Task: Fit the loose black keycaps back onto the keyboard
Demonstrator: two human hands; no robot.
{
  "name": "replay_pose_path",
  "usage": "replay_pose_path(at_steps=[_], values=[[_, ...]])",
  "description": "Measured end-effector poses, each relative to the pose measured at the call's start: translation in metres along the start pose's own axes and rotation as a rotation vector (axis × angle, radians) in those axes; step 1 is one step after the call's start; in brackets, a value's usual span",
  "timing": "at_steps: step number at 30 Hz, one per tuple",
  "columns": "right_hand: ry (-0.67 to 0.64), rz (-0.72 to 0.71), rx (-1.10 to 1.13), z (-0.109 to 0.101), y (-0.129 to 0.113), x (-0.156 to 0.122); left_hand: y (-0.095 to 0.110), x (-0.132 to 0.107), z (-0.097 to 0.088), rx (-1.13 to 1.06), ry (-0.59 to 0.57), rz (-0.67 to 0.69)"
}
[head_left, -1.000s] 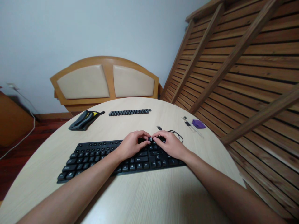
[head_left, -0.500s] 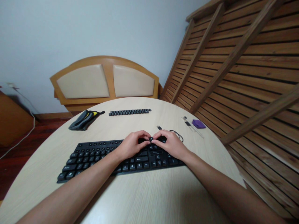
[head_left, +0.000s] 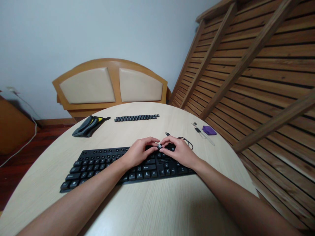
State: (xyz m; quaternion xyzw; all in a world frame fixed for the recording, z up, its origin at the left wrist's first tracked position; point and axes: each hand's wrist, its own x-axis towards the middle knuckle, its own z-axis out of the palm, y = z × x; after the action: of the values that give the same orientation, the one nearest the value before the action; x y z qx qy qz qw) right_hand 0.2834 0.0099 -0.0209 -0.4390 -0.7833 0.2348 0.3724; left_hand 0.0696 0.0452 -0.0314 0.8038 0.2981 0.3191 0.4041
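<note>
From the head cam, the round pale wood-grain table (head_left: 177, 203) has its curved rim in view on the left, the far side and the right, and the bottom of the frame cuts off the near part. The far rim sits in front of the tan wood headboard with cream panels (head_left: 116, 64), and the right rim runs close to the brown slatted wood panel (head_left: 246, 65).

There's decent room around the hands: a wide strip of tabletop between the long black plastic keyboard (head_left: 103, 164) and the double row of small black keycaps (head_left: 136, 118) near the far rim, plus more on the near side. The grey, black and yellow pouch (head_left: 88, 127) lies well off to the left. The folded purple cloth (head_left: 209, 130) is by the right rim, and the thin black cable (head_left: 188, 141) curls just behind the right hand (head_left: 183, 152).

Now the little square black keycap (head_left: 159, 146): it's up at the fingertips, over the keyboard's back edge. Right thumb and forefinger pinch it. The left hand (head_left: 137, 151) has thumb and forefinger slightly parted right beside it; can't tell if they're gripping too.
</note>
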Motion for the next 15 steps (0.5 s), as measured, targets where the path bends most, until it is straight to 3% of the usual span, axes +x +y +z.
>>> replay_pose_path(at_steps=[5,15], values=[[-0.011,0.005,0.014,0.0019,0.0028,-0.0008,0.0005,-0.0001,0.0006,-0.033,0.002,-0.034],[-0.014,0.017,-0.007,0.0024,0.0015,0.0000,-0.0010,-0.0009,-0.0003,0.109,0.041,-0.031]])
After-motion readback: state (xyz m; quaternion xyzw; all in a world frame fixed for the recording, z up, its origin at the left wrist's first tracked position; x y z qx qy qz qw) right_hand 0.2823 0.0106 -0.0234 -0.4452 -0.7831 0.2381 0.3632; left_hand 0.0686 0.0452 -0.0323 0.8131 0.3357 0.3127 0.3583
